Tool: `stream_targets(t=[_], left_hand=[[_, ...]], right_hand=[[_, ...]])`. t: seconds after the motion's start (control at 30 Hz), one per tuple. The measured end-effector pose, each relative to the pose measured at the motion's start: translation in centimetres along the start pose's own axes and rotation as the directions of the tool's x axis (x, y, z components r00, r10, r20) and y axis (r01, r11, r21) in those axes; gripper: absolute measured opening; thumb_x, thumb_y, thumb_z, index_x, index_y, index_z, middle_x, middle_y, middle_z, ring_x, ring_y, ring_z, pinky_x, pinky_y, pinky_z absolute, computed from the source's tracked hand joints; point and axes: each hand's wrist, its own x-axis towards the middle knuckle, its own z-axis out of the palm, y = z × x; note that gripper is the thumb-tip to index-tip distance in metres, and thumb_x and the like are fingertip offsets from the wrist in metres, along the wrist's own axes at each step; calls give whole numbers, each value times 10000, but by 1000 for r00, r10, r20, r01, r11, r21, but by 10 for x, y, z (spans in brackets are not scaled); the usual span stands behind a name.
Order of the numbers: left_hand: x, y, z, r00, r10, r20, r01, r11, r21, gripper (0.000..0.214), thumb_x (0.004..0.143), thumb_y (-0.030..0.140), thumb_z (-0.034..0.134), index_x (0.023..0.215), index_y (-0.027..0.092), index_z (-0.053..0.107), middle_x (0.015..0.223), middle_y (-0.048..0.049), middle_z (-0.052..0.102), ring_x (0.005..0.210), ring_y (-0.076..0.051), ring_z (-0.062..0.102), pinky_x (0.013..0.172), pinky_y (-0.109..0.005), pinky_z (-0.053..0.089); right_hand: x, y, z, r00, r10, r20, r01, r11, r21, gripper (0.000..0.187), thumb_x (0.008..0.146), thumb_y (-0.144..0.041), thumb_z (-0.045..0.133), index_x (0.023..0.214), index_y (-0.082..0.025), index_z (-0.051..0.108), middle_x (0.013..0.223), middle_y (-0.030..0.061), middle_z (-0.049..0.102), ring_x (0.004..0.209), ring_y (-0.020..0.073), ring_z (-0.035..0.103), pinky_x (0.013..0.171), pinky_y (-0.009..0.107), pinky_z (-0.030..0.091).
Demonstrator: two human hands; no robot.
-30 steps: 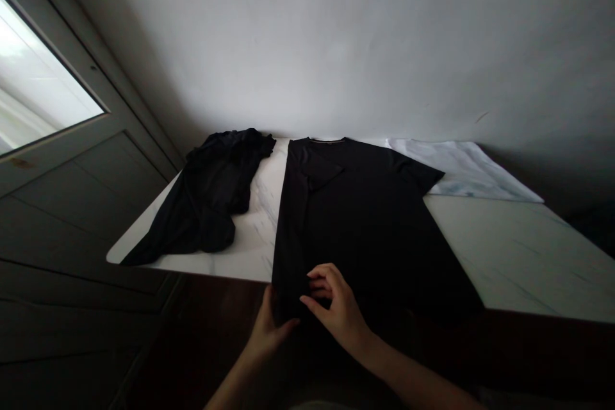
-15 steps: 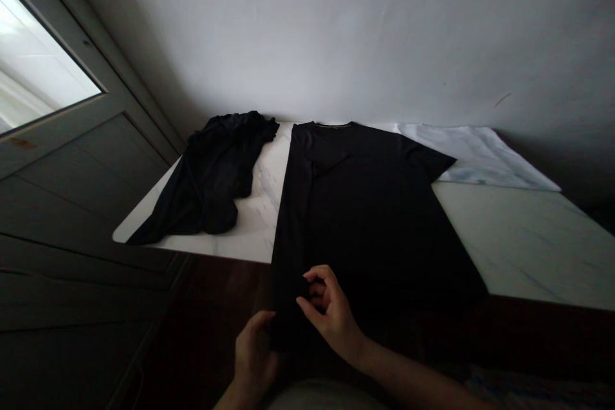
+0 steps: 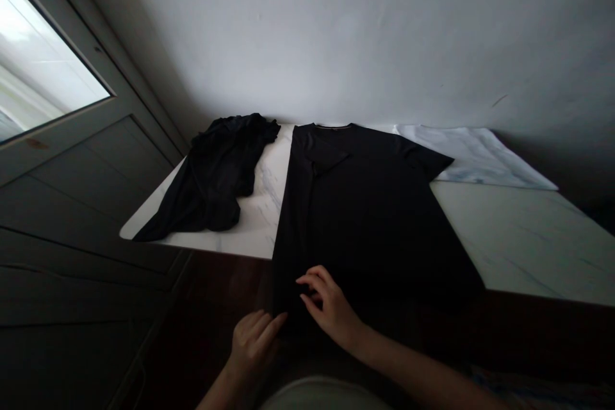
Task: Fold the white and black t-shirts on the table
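A black T-shirt [image 3: 369, 218] lies spread on the marbled table, its collar by the wall and its lower part hanging past the near edge. The left side is folded inward, with that sleeve lying across the chest. At the lower left corner, my left hand [image 3: 254, 336] is closed on the shirt's edge, knuckles up. My right hand [image 3: 331, 307] hovers over the lower left part, fingers curved and thumb apart from them, with nothing visible between. Dark fabric and dim light hide the hem.
On the left of the table [image 3: 269, 205] lies a crumpled black garment [image 3: 211, 179]. A folded white garment [image 3: 485, 157] sits at the back right, partly under the shirt's right sleeve. Behind is a pale wall [image 3: 336, 32]; a grey door [image 3: 81, 205] stands at left.
My left hand has turned so its back faces up, with its fingertips a little further right on the shirt's edge. My right hand has shifted slightly. The view has tilted a little.
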Motion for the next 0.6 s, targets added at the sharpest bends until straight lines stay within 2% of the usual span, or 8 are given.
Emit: stream_targets(t=[0.1,0.17,0.27,0.33,0.4,0.47,0.5,0.6], left_hand=[[6,-6,-2,985,3,170,-10,999,38,322,889,202,459,1086,255,708,740,-71,724,621,-187,665,576,-281,514],[18,-10,-14,955,39,295,-49,998,25,232,885,206,490,921,246,715,645,-44,687,538,-162,624,507,-249,469],[55,-14,-45,948,101,301,-101,995,-17,242,904,228,514,708,223,656,527,-12,598,465,-130,557,472,-231,420],[94,-18,-65,972,91,216,-84,996,-41,232,927,221,483,813,217,685,612,-23,639,542,-135,593,529,-237,455],[141,-25,-73,982,44,182,-39,999,-35,264,948,229,445,1046,221,690,835,-60,714,749,-168,666,668,-267,521],[186,-38,-68,978,15,208,-21,999,25,345,968,249,406,1230,229,630,1128,-88,706,1057,-218,646,908,-356,518],[206,-48,-61,968,32,249,-44,998,44,368,975,269,405,1285,224,597,1259,-93,661,1198,-239,585,1025,-409,459],[244,-84,-37,891,122,438,-143,990,15,506,960,410,481,1419,198,467,1510,-106,456,1434,-270,347,1184,-473,250]], right_hand=[[4,-4,-14,991,0,130,17,991,-133,259,851,-116,596,1072,-240,650,1068,45,597,731,134,659,682,287,612],[13,-14,-31,979,-25,203,72,971,-228,196,860,-134,611,1023,-225,671,1007,34,635,668,127,650,659,282,595],[44,-25,-61,971,-141,192,199,924,-327,188,924,-151,530,1024,-207,678,995,52,666,844,168,672,775,304,581],[76,-23,-77,960,-232,154,276,865,-419,249,949,-156,483,1121,-191,660,1125,90,668,1050,206,640,935,370,540],[113,-13,-88,948,-282,151,318,779,-541,306,945,-168,494,1220,-167,626,1297,132,612,1220,248,558,1047,447,466],[149,0,-97,950,-269,161,307,695,-650,342,936,-158,508,1261,-135,610,1374,162,561,1277,266,513,1068,459,441],[165,6,-102,956,-252,153,285,656,-699,346,932,-130,498,1258,-119,613,1370,172,562,1264,262,522,1054,442,450],[199,16,-119,958,-261,119,244,520,-819,363,921,-37,441,1213,-114,642,1280,164,616,1144,243,576,955,390,484]])
